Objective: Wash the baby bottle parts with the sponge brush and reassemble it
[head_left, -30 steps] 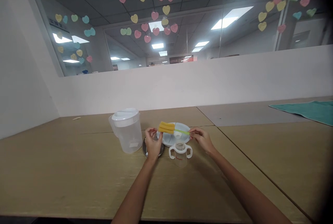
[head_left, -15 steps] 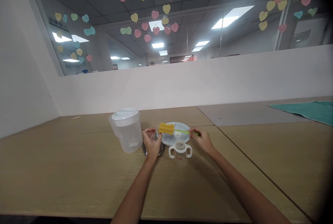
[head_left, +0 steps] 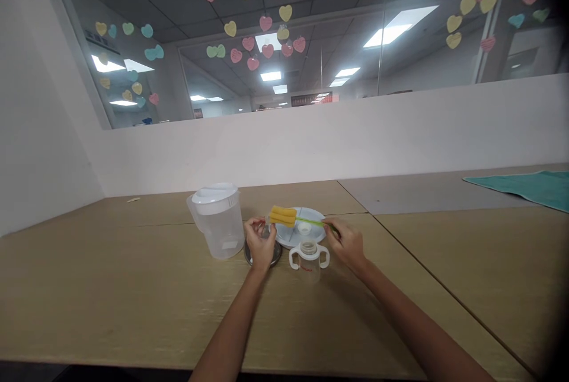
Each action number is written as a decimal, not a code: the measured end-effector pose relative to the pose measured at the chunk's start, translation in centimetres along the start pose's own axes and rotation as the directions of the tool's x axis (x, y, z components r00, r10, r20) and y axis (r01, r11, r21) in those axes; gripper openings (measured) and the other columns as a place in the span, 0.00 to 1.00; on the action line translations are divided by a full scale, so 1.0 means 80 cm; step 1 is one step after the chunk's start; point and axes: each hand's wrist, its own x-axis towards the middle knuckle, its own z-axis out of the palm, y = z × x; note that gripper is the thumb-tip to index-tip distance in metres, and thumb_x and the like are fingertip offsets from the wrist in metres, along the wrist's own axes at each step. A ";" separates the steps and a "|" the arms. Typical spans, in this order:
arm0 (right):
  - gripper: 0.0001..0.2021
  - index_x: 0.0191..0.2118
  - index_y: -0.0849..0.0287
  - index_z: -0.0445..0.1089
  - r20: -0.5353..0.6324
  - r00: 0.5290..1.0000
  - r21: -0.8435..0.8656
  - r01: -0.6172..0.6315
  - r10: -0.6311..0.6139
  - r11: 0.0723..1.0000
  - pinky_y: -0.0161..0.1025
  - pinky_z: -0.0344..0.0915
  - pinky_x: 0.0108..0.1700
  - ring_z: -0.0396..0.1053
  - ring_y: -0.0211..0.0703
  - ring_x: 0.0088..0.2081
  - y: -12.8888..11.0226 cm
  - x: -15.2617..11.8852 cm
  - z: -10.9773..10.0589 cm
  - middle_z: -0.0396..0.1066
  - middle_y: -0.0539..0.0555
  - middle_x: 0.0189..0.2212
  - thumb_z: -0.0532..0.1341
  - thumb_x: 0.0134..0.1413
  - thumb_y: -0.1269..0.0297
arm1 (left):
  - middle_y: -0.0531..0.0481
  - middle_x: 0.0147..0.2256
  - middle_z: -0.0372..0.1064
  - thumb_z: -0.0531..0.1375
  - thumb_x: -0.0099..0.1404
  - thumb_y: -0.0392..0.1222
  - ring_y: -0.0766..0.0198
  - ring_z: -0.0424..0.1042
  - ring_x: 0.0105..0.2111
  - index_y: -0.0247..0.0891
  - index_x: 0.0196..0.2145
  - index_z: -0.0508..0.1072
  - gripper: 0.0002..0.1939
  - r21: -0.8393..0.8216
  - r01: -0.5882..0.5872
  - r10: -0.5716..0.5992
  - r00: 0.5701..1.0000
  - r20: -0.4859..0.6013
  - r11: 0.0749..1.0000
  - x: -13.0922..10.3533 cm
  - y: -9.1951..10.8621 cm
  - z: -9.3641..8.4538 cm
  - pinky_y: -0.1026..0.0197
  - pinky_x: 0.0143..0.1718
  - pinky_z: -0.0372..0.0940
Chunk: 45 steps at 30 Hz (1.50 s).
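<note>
A yellow sponge brush with a thin green handle lies level above a white divided plate. My right hand is closed on the handle's end. At the sponge end, my left hand pinches a small, clear thing that I cannot make out. Under my left hand is a dark round dish, partly hidden. A clear bottle with two white handles stands upright and open-topped in front of the plate. A small white round piece lies on the plate.
Left of my left hand stands a clear pitcher with a white lid. A green cloth lies at the far right of the wooden table. A white wall rises behind the table.
The sponge end of the brush has shifted very slightly left and up. My right hand has turned a little on the handle. The view has moved slightly.
</note>
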 end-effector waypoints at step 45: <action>0.11 0.31 0.59 0.73 0.145 0.953 0.281 -0.299 0.268 0.912 0.39 0.65 0.35 0.71 0.46 0.33 0.017 0.008 -0.005 0.75 0.55 0.30 0.56 0.47 0.61 | 0.48 0.37 0.70 0.61 0.56 0.43 0.63 0.71 0.34 0.41 0.34 0.59 0.13 0.291 -0.065 0.043 0.996 0.081 0.955 -0.003 0.012 -0.006 0.60 0.37 0.64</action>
